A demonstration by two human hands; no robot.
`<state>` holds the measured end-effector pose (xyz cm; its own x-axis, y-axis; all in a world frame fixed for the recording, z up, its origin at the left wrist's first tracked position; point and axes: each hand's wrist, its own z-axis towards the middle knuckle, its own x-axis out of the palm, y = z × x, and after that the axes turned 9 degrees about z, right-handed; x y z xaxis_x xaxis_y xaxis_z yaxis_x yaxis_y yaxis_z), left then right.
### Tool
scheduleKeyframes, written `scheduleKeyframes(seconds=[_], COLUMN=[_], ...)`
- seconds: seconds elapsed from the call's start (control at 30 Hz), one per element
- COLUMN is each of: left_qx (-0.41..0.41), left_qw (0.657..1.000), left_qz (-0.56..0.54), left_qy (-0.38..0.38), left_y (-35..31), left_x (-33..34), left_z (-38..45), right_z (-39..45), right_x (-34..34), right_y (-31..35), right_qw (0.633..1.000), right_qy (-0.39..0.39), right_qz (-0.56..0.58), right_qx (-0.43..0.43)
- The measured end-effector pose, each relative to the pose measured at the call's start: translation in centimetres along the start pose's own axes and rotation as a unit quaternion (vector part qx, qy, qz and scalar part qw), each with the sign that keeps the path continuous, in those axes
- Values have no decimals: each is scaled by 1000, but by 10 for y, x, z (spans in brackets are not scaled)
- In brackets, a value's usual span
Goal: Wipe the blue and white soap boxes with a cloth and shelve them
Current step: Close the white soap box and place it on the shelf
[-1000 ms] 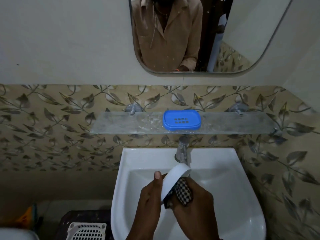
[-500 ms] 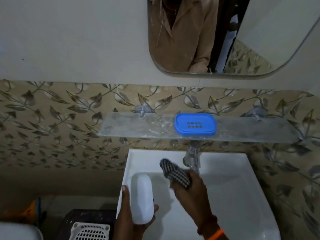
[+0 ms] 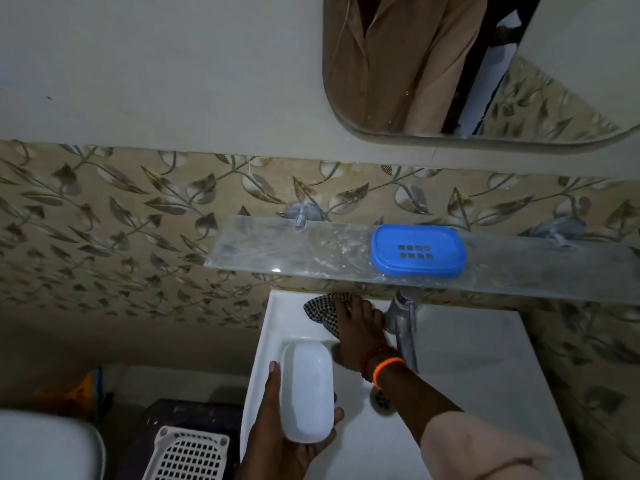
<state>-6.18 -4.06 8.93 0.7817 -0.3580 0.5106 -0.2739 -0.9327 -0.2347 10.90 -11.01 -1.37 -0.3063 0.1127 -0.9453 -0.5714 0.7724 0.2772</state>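
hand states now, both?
Left hand: closed around the white soap box.
Right hand: closed on the checked cloth at the sink back ledge.

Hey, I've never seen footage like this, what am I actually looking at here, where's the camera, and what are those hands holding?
There is no machine here: a person wears a wide-angle camera on the head, looking forward and down at their own hands over a bathroom sink. The left hand holds a white soap box over the sink's left edge. The right hand presses a checked cloth onto the back ledge of the sink, beside the tap. Above, a glass shelf carries a blue soap box. The mirror above shows the person's shirt.
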Motion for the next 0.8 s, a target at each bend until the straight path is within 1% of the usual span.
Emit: scheduleKeyframes(seconds=[0.07,0.13,0.17,0.27,0.3,0.37,0.43,0.47,0.53,0.6,0.63,0.7,0.73,0.77,0.8], left_qx=[7,10,11,56,59,61,63,75,108,116,109,75,60,50,46], left_qw=[1000,1000,1000,998,998,997,997,996,992,991,992,994,994,994,993], left_qz=[-13,-17,5,25,32,37,42,34,36,39,38,36,34,34,33], left_qy=[-3,-3,-19,-16,-14,-1,18,41,48,46,51,65,81,95,107], left_y=[-1,5,8,14,16,17,18,19,24,24,24,23,24,25,28], left_x=[-1,-5,-7,-17,-19,-17,-12,-11,-10,-8,-3,10,15,20,26], left_z=[2,2,-1,0,-3,-8,-10,-9,-13,-11,-13,-22,-23,-27,-31], right_z=[-5,-11,-14,-25,-30,-46,-70,-85,-115,-136,-141,-138,-130,-121,-111], right_x=[2,3,2,-13,-20,-39,-60,-73,-105,-147,-171,-214,-232,-245,-255], right_y=[-4,-7,-9,-13,-13,-9,-2,0,0,-4,-8,-18,-25,-31,-37], right_qw=[1000,999,999,997,997,996,989,982,964,936,923,908,906,913,929], right_qy=[12,2,-5,-32,-31,-13,4,-7,-71,-155,-200,-279,-300,-299,-273], right_qz=[-16,-12,-7,-5,-1,32,110,147,203,252,256,229,212,196,177], right_qx=[-19,-35,-43,-67,-72,-78,-96,-118,-158,-189,-203,-214,-209,-196,-175])
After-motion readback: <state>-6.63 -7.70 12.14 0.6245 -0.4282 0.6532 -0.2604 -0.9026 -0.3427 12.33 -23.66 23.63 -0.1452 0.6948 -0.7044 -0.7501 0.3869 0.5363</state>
